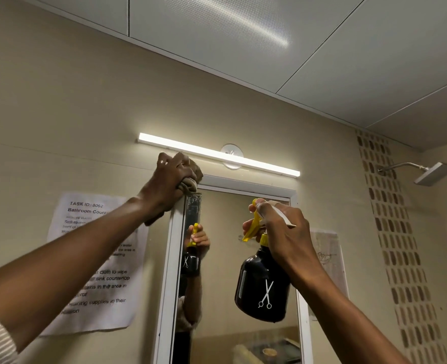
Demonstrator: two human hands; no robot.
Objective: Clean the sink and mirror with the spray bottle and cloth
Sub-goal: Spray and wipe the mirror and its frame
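Observation:
A white-framed mirror (227, 258) hangs on the beige wall. My left hand (168, 181) presses a bunched brown cloth (192, 179) against the mirror's top left corner. My right hand (282, 229) grips a black spray bottle (263, 287) with a yellow trigger head and a white scissors mark, held upright in front of the mirror's right half, nozzle towards the glass. The bottle and hand are reflected in the glass. The sink is out of view.
A lit strip light (217, 153) runs just above the mirror. A printed task sheet (96, 264) is taped to the wall at the left, another paper (327, 258) at the right. A shower head (432, 173) juts out at the far right.

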